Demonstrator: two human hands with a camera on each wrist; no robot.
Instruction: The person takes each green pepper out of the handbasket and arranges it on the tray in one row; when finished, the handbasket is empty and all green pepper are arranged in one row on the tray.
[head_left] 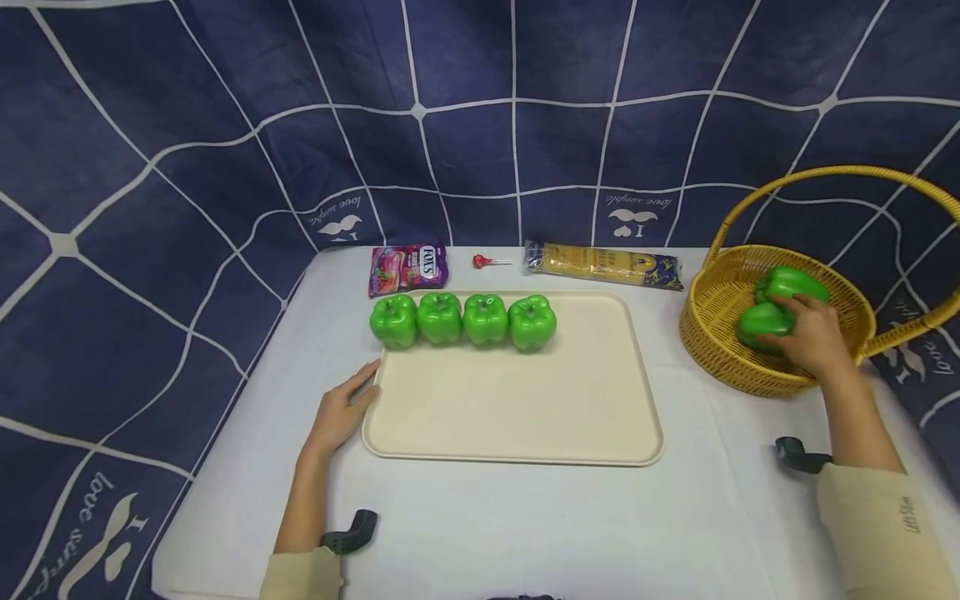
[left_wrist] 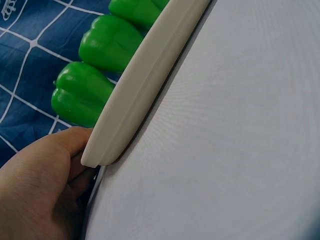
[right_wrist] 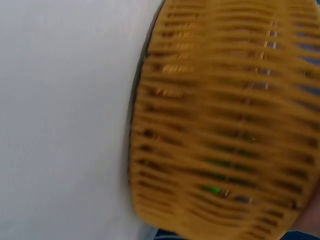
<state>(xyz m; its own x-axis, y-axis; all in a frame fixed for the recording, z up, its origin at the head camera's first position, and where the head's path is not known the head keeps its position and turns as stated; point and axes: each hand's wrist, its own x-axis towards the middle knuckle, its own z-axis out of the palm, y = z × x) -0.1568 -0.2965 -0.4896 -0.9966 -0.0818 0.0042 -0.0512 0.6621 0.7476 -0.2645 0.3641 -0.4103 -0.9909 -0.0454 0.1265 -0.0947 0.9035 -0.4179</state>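
In the head view, my right hand [head_left: 813, 337] reaches into a yellow wicker basket [head_left: 701, 333], its thumb and fingers around the nearer green bell pepper [head_left: 763, 323]. A second bell pepper [head_left: 798, 283] lies just behind it in the basket. My left hand [head_left: 341, 412] rests at the left rim of a cream tray [head_left: 517, 408], fingers loosely extended along it. Along the tray's back edge stand several green bell peppers [head_left: 484, 319] in a row. The basket's woven side [right_wrist: 210, 125] hides most of my right hand in the right wrist view.
Behind the tray lie a purple Fox's candy bag [head_left: 408, 268], a red lollipop [head_left: 483, 261] and a long yellow pasta packet [head_left: 600, 265]. The basket's tall handle [head_left: 847, 171] arches over it. A dark blue checked cloth [head_left: 480, 150] hangs behind the white table [head_left: 480, 525].
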